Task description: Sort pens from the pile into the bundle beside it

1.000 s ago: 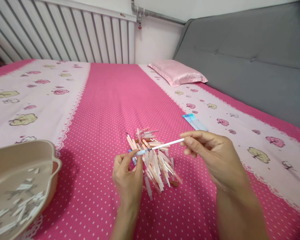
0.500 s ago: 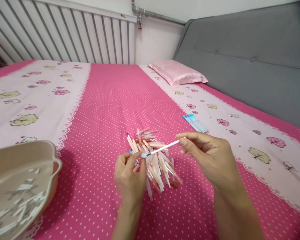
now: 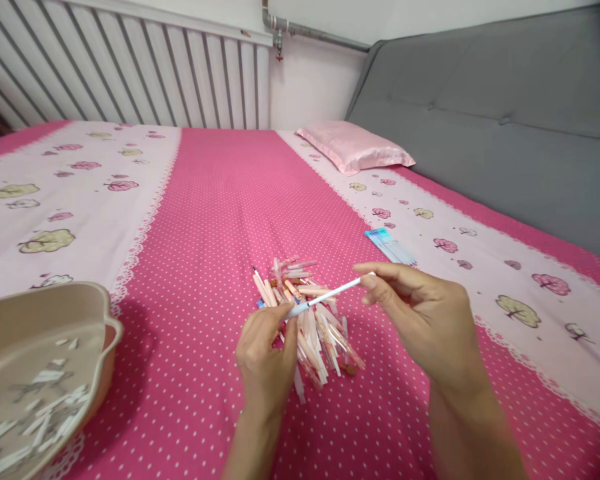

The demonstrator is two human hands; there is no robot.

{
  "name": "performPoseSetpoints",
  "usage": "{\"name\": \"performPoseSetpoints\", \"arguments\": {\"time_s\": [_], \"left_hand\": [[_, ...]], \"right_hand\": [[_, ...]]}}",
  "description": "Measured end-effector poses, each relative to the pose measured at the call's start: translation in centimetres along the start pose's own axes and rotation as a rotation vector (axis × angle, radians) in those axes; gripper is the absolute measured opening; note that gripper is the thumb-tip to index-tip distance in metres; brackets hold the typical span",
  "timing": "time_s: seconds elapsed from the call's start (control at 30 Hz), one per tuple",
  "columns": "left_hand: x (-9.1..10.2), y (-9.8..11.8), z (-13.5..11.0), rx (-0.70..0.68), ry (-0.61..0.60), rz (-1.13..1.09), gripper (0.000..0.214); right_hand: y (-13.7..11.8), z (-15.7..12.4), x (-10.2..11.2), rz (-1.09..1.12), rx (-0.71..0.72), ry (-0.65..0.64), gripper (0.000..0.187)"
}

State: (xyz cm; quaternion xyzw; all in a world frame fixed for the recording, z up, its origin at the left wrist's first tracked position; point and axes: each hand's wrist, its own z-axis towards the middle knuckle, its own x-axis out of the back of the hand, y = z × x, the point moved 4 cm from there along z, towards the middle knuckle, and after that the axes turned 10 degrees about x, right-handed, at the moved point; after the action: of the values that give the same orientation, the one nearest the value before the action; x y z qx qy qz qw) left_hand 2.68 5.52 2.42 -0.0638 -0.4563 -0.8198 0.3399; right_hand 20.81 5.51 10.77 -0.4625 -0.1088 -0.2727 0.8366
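My right hand (image 3: 420, 320) pinches the far end of a thin white pen refill (image 3: 330, 293), held level above the bedspread. The fingers of my left hand (image 3: 265, 353) are closed round its other end, at the light blue tip. Right below and behind both hands lies a heap of pink and white pen refills (image 3: 310, 320) on the pink dotted sheet (image 3: 220, 220).
A beige tray (image 3: 45, 360) with several white paper scraps sits at the lower left. A small bundle of blue refills (image 3: 390, 245) lies beyond my right hand. A pink pillow (image 3: 353, 147) rests near the grey headboard (image 3: 505, 120). A white slatted radiator cover (image 3: 130, 67) lines the back wall.
My left hand has crept a little to the right and closed tighter on the tip of the refill. The right hand has stayed almost where it was.
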Motion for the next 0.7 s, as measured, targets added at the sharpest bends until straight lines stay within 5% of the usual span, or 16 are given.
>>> {"name": "performPoseSetpoints", "arguments": {"time_s": [0.3,0.5,0.7], "left_hand": [[-0.1,0.4,0.1,0.007,-0.054,-0.024,0.018],[-0.3,0.5,-0.1,0.054,-0.104,-0.101,0.019],[-0.2,-0.6,-0.1,0.366,-0.077,-0.203,0.021]], "right_hand": [[0.1,0.0,-0.3,-0.007,0.005,-0.016,0.020],[-0.4,-0.2,-3.2,0.017,0.076,-0.265,0.025],[-0.5,-0.6,-5.2,0.013,0.078,-0.358,0.039]]}}
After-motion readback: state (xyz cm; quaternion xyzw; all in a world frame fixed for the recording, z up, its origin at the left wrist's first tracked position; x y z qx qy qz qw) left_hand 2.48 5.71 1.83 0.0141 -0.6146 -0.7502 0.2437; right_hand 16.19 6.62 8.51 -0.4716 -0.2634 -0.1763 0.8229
